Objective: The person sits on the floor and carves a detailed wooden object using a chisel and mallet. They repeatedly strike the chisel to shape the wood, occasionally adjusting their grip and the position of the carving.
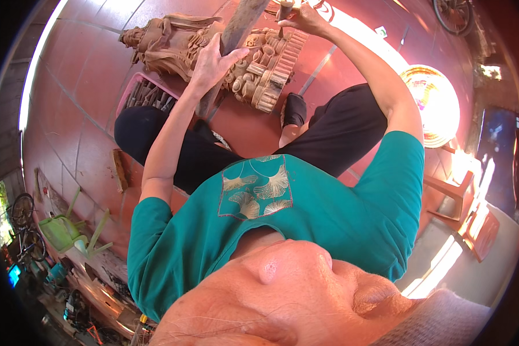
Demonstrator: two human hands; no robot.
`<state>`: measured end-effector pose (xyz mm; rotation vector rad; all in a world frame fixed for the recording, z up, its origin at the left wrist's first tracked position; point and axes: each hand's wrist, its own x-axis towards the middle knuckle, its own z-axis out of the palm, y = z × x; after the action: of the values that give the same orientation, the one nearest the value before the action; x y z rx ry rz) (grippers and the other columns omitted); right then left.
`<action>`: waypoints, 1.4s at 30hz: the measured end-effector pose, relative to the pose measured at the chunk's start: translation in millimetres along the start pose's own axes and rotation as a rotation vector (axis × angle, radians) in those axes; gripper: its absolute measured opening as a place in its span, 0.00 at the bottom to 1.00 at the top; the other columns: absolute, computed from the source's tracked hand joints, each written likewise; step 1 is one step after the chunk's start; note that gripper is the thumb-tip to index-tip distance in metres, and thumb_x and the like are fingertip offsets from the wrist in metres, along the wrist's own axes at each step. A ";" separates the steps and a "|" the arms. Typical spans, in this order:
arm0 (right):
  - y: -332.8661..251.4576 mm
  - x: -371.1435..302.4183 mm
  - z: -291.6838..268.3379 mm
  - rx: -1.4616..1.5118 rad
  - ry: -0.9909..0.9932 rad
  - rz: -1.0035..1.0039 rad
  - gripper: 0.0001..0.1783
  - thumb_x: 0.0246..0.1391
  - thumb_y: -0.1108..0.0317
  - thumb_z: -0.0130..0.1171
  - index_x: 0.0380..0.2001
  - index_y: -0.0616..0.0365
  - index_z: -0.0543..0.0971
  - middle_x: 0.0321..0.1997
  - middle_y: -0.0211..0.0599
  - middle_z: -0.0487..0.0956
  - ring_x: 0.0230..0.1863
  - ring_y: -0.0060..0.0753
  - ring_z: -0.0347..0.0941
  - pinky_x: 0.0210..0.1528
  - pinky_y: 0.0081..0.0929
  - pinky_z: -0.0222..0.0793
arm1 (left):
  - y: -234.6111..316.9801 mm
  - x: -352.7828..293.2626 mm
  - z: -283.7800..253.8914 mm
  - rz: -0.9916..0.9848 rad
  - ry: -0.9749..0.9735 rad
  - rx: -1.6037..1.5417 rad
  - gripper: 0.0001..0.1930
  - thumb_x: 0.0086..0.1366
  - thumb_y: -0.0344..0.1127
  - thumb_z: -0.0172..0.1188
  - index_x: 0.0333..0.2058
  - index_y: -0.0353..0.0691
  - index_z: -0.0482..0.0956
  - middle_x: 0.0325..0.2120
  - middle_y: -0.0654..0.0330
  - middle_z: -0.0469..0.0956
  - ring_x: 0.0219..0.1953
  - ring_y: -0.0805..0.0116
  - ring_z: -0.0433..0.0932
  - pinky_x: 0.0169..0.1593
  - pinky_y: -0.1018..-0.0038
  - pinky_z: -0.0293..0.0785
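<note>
A carved wooden statue [181, 46] lies on its side on the floor in front of my crossed legs, its tiered base [268, 75] toward the right. My left hand [210, 66] is closed on a thick, grey wooden bar [242, 23] that slants across the statue's middle. At the statue's base end, my right hand [307, 20] grips a chisel [285, 9] by its wooden handle. The chisel's dark blade points down at the base; whether it touches the wood I cannot tell.
Beside my left knee stands a pink basket [121, 102] full of wood-handled tools [150, 95]. A wood scrap [120, 170] lies on the tiles. A round woven hat [438, 104] and a reddish-brown chair [458, 193] are at right, a green chair [63, 233] at left. Bicycles show at the edges.
</note>
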<state>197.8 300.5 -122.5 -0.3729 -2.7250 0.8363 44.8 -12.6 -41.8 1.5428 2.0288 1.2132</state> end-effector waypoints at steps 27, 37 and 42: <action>-26.4 -9.8 0.3 -0.060 -0.046 -0.087 0.19 0.57 0.57 0.73 0.47 0.54 0.84 0.43 0.37 0.87 0.44 0.38 0.85 0.50 0.35 0.81 | 21.6 -1.5 13.8 0.050 -0.031 0.011 0.34 0.63 0.54 0.71 0.50 0.27 0.71 0.32 0.37 0.83 0.38 0.40 0.85 0.41 0.55 0.80; -61.8 -15.4 -13.1 -0.079 -0.038 -0.112 0.17 0.59 0.57 0.71 0.47 0.54 0.85 0.43 0.37 0.88 0.44 0.35 0.86 0.49 0.34 0.83 | 26.8 -7.4 13.3 0.134 0.051 -0.013 0.33 0.65 0.54 0.68 0.50 0.28 0.69 0.29 0.38 0.82 0.33 0.39 0.84 0.37 0.53 0.79; -15.3 -10.9 2.3 0.002 -0.025 -0.095 0.16 0.59 0.58 0.71 0.46 0.54 0.85 0.43 0.34 0.87 0.44 0.35 0.85 0.50 0.35 0.82 | 13.7 -0.2 19.5 0.055 -0.101 0.052 0.34 0.64 0.55 0.69 0.49 0.27 0.69 0.30 0.37 0.83 0.34 0.41 0.85 0.38 0.54 0.79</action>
<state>204.8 283.6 -117.4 -0.2316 -2.7407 0.8235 66.8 -3.5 -42.7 1.6589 1.9804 1.0865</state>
